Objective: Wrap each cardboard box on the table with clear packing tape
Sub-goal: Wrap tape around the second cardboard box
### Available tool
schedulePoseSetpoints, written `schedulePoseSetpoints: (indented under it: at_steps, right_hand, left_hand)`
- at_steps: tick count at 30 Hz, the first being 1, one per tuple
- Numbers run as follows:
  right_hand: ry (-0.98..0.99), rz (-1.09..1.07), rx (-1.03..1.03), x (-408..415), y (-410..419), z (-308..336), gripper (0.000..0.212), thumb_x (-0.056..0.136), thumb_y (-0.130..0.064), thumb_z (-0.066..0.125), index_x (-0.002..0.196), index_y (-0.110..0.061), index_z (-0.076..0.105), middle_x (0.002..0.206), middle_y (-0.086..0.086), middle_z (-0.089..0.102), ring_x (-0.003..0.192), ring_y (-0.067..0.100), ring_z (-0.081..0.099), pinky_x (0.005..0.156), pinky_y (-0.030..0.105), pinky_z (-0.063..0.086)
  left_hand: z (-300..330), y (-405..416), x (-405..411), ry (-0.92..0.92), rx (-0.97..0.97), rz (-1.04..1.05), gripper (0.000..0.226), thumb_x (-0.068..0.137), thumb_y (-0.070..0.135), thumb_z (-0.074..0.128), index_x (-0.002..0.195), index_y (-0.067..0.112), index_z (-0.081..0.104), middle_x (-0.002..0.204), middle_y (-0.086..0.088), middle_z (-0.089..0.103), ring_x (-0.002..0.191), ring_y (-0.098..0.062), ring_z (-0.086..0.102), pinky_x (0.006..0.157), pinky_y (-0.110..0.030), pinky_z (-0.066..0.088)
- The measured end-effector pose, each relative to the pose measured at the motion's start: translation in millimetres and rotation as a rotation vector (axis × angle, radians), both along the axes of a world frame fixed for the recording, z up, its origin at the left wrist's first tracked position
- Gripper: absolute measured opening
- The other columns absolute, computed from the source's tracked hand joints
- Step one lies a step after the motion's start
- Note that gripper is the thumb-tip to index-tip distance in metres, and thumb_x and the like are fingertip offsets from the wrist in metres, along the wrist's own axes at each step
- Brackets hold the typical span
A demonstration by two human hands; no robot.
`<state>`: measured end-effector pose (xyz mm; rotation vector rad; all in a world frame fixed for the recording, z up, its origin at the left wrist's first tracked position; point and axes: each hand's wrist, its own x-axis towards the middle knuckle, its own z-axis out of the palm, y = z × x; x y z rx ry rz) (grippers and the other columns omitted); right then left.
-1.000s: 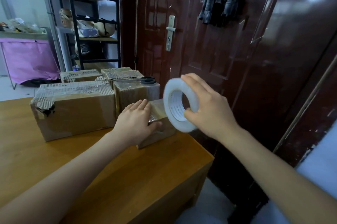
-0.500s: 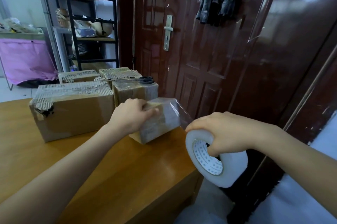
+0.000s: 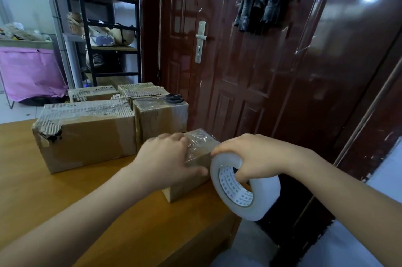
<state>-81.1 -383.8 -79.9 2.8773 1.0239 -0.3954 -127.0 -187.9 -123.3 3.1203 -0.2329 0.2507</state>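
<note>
**Roll coming back in against the small box**

Head view: you are bringing the tape roll [image 3: 245, 188] up from below the table edge, so it is now sitting just beside the small box [image 3: 191, 171] at the table [image 3: 65, 201] corner. Your right hand [image 3: 254, 155] is gripping the roll through its core. Your left hand [image 3: 167, 158] is clasping the box, which is lying flatter than half a second ago. Judging by this, another pass is closing, while the other boxes [image 3: 87, 134] are waiting behind
</note>
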Motion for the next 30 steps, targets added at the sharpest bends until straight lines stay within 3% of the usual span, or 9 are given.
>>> schedulePoseSetpoints:
  at_steps: [3,7,10,13,20,22,26,28,30]
  right_hand:
    - [0.012,-0.015,0.002,-1.5,0.2,2.4,0.071,0.075,-0.023,0.067,0.136,-0.047,0.041,0.119,-0.006,0.059,0.076,0.016,0.064,0.068,0.04,0.057]
    - [0.044,-0.015,0.029,-1.5,-2.0,9.3,0.074,0.076,-0.019,0.067,0.14,-0.043,0.039,0.121,-0.004,0.059,0.083,0.021,0.065,0.07,0.042,0.056]
    - [-0.005,-0.001,0.075,1.1,-0.4,25.3,0.077,0.077,-0.014,0.068,0.143,-0.039,0.039,0.136,-0.009,0.049,0.103,0.017,0.061,0.084,0.041,0.055]
    - [-0.128,0.005,0.182,7.1,8.7,49.1,0.077,0.078,-0.015,0.072,0.145,-0.033,0.039,0.142,-0.011,0.043,0.127,0.01,0.043,0.1,0.029,0.043]
    - [-0.378,-0.022,0.572,43.3,46.8,48.7,0.037,0.085,-0.013,0.062,0.121,-0.019,0.065,0.131,-0.007,0.055,0.12,0.01,0.051,0.095,0.027,0.043]
    - [-0.481,-0.035,0.711,53.5,56.3,38.2,0.031,0.086,-0.01,0.059,0.115,-0.015,0.069,0.136,-0.006,0.05,0.122,0.012,0.047,0.093,0.025,0.04]
    - [-0.606,-0.057,0.923,66.5,73.0,24.0,0.025,0.088,-0.011,0.056,0.106,-0.012,0.074,0.126,-0.004,0.056,0.118,0.015,0.045,0.088,0.023,0.037]
    - [-0.676,-0.05,0.961,71.1,79.3,15.8,0.028,0.086,-0.012,0.056,0.107,-0.013,0.074,0.111,-0.003,0.057,0.11,0.016,0.045,0.085,0.03,0.045]
    - [-0.731,-0.06,1.006,74.2,82.9,8.7,0.034,0.082,-0.017,0.052,0.108,-0.014,0.074,0.101,-0.002,0.057,0.102,0.019,0.046,0.082,0.035,0.047]
  left_hand:
    - [-12.6,-7.1,-4.4,0.04,0.228,0.036,0.078,0.096,0.061,0.035,0.154,0.013,0.011,0.162,-0.01,0.012,0.147,-0.032,0.016,0.117,-0.047,0.025]
    - [-14.2,-4.6,-3.3,-0.012,0.184,0.007,0.069,0.1,0.054,0.03,0.154,0.015,0.011,0.162,-0.008,0.014,0.147,-0.029,0.018,0.115,-0.042,0.027]
    - [-3.4,1.3,2.8,-0.034,-0.028,-0.023,0.06,0.098,0.055,0.037,0.147,0.021,0.033,0.149,-0.002,0.041,0.131,-0.022,0.044,0.099,-0.034,0.043]
    - [3.6,12.0,13.1,0.022,-0.333,0.004,0.052,0.095,0.053,0.049,0.139,0.025,0.046,0.124,0.0,0.06,0.106,-0.021,0.061,0.079,-0.032,0.053]
    - [-10.4,42.8,43.3,0.055,-1.038,0.051,0.035,0.089,0.036,0.065,0.123,0.03,0.059,0.112,0.003,0.062,0.095,-0.014,0.063,0.082,-0.038,0.056]
    - [-17.8,42.9,47.8,-0.106,-0.967,0.061,0.028,0.091,0.034,0.064,0.117,0.026,0.059,0.111,0.003,0.057,0.095,-0.013,0.059,0.079,-0.034,0.054]
    - [-22.9,43.9,53.9,-0.35,-0.58,0.05,0.02,0.097,0.03,0.056,0.107,0.016,0.066,0.111,0.001,0.055,0.094,-0.019,0.057,0.078,-0.036,0.049]
    - [-21.7,49.4,52.6,-0.337,-0.369,0.048,0.034,0.097,0.042,0.05,0.108,0.016,0.07,0.114,0.0,0.063,0.101,-0.021,0.061,0.089,-0.04,0.05]
    - [-19.8,48.7,46.6,-0.224,-0.194,0.068,0.069,0.09,0.068,0.032,0.125,0.017,0.062,0.131,-0.003,0.059,0.118,-0.022,0.056,0.099,-0.038,0.045]
